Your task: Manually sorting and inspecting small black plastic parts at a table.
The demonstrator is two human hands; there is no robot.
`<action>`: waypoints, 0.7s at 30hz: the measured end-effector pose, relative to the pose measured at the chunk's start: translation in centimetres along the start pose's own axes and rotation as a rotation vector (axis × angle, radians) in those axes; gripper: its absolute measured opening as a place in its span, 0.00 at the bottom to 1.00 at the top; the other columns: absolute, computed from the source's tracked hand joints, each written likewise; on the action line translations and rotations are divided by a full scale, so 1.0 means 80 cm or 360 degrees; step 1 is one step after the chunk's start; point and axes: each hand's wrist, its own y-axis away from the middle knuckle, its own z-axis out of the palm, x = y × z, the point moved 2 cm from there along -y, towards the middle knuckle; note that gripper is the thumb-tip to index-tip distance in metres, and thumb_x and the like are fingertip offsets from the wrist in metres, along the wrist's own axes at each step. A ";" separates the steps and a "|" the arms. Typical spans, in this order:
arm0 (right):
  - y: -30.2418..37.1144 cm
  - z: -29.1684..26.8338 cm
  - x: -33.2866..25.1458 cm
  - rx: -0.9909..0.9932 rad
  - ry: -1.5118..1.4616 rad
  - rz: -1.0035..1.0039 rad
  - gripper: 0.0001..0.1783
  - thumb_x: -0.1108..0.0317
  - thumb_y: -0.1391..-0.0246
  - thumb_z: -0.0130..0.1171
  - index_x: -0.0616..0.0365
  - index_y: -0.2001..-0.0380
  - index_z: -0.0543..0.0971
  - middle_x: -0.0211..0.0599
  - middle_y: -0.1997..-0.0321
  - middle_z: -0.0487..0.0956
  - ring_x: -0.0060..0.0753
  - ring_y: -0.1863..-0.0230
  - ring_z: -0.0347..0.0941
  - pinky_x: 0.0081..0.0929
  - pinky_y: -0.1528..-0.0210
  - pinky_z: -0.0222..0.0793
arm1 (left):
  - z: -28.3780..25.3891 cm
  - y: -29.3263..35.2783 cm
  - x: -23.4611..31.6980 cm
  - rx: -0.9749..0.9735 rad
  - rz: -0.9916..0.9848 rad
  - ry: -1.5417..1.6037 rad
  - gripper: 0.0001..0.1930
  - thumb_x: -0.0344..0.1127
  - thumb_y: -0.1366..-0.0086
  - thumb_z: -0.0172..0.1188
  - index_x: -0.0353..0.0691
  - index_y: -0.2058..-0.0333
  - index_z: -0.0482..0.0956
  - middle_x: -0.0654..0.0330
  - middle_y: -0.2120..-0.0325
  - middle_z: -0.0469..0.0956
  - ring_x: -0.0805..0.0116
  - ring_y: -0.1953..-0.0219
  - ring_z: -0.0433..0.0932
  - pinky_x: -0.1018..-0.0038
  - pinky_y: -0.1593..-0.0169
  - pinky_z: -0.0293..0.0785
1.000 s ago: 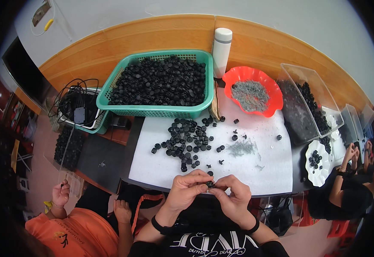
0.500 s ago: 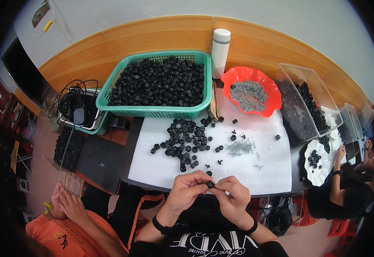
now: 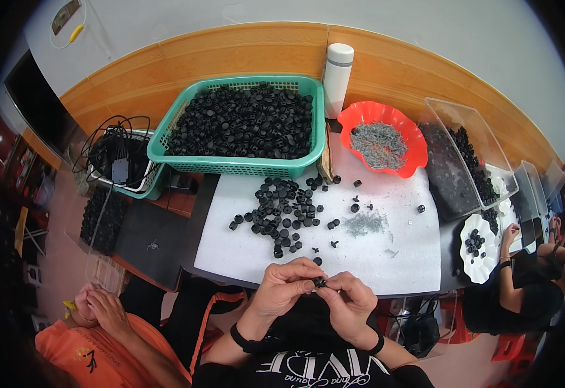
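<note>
Between the fingertips of both hands, just past the near table edge, is a small round black plastic part (image 3: 319, 282). My left hand (image 3: 287, 284) pinches it from the left, thumb and forefinger closed. From the other side my right hand (image 3: 347, 295) has its thumb and forefinger on the same part. Fingers cover most of it, so its details are hard to make out. Ahead on the white mat (image 3: 386, 258) lies a loose pile of black round caps (image 3: 276, 210), with a few small stemmed black pieces (image 3: 334, 244) nearer me.
A green basket (image 3: 231, 169) heaped with black parts stands at the back. Beside it are a white bottle (image 3: 337, 81) and a red scalloped bowl (image 3: 418, 152) of small grey pieces. Rightward are a clear bin (image 3: 470, 123) and white dish (image 3: 480, 268). Other people sit on both sides.
My hands stay together at the same spot, with the fingers shifted slightly around the black part. The whole view has moved a little.
</note>
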 end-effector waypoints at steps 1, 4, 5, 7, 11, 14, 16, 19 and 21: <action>0.000 0.000 0.000 -0.0005 0.0023 -0.0011 0.08 0.84 0.55 0.68 0.66 0.73 0.78 0.39 0.75 0.80 0.22 0.76 0.75 0.17 0.75 0.67 | 0.000 0.000 -0.001 0.0000 0.0000 0.0007 0.13 0.18 0.41 0.63 0.27 0.57 0.82 0.47 0.58 0.77 0.63 0.59 0.80 0.77 0.54 0.80; -0.001 0.000 -0.002 -0.0010 0.0050 -0.0051 0.09 0.83 0.56 0.69 0.65 0.73 0.77 0.39 0.76 0.79 0.22 0.78 0.73 0.17 0.76 0.66 | 0.000 0.000 -0.001 -0.0013 0.0008 0.0000 0.12 0.19 0.41 0.63 0.28 0.57 0.82 0.48 0.58 0.77 0.63 0.59 0.80 0.76 0.54 0.80; -0.001 0.000 -0.002 -0.0011 0.0050 -0.0051 0.09 0.83 0.56 0.69 0.65 0.73 0.77 0.39 0.76 0.79 0.22 0.78 0.73 0.17 0.76 0.66 | 0.000 0.000 -0.001 -0.0027 0.0014 -0.0015 0.12 0.19 0.41 0.63 0.28 0.57 0.82 0.48 0.58 0.77 0.63 0.58 0.80 0.76 0.54 0.80; 0.000 0.000 -0.002 -0.0017 0.0121 -0.0130 0.10 0.83 0.56 0.69 0.64 0.73 0.76 0.39 0.77 0.78 0.23 0.79 0.73 0.18 0.78 0.64 | 0.001 0.000 0.000 -0.0043 0.0015 -0.0041 0.12 0.19 0.41 0.63 0.28 0.57 0.83 0.48 0.59 0.78 0.63 0.58 0.80 0.76 0.54 0.79; -0.003 -0.001 -0.004 -0.0058 0.0133 -0.0158 0.09 0.86 0.57 0.66 0.66 0.73 0.76 0.39 0.77 0.78 0.25 0.77 0.73 0.19 0.75 0.64 | 0.004 -0.001 0.005 -0.0073 0.0057 -0.0191 0.12 0.18 0.42 0.63 0.29 0.58 0.83 0.49 0.59 0.78 0.65 0.59 0.79 0.77 0.54 0.78; -0.008 -0.001 -0.006 -0.0094 0.0228 -0.0262 0.10 0.84 0.58 0.68 0.65 0.74 0.75 0.40 0.78 0.77 0.29 0.78 0.73 0.21 0.76 0.64 | 0.005 -0.002 0.007 -0.0092 0.0092 -0.0241 0.12 0.18 0.43 0.63 0.29 0.58 0.84 0.49 0.60 0.78 0.65 0.60 0.79 0.77 0.55 0.77; -0.012 -0.003 -0.006 -0.0186 0.0372 -0.0465 0.13 0.81 0.60 0.71 0.63 0.74 0.75 0.40 0.78 0.77 0.33 0.79 0.73 0.23 0.78 0.64 | 0.001 -0.002 0.008 -0.0139 0.0113 -0.0326 0.13 0.17 0.41 0.61 0.30 0.57 0.84 0.52 0.60 0.78 0.69 0.61 0.77 0.79 0.57 0.76; -0.023 -0.008 -0.005 -0.0269 0.0540 -0.0828 0.16 0.75 0.62 0.74 0.63 0.74 0.74 0.40 0.77 0.76 0.35 0.80 0.70 0.25 0.81 0.63 | 0.005 -0.001 0.012 -0.0184 0.0132 -0.0442 0.14 0.17 0.39 0.59 0.32 0.55 0.84 0.56 0.59 0.77 0.74 0.62 0.76 0.81 0.58 0.74; -0.026 -0.010 -0.007 -0.0297 0.0576 -0.0869 0.17 0.75 0.63 0.75 0.62 0.73 0.74 0.39 0.76 0.77 0.35 0.80 0.71 0.25 0.81 0.63 | 0.007 -0.002 0.014 -0.0180 0.0132 -0.0474 0.13 0.17 0.39 0.59 0.32 0.56 0.84 0.57 0.59 0.77 0.74 0.62 0.76 0.82 0.58 0.74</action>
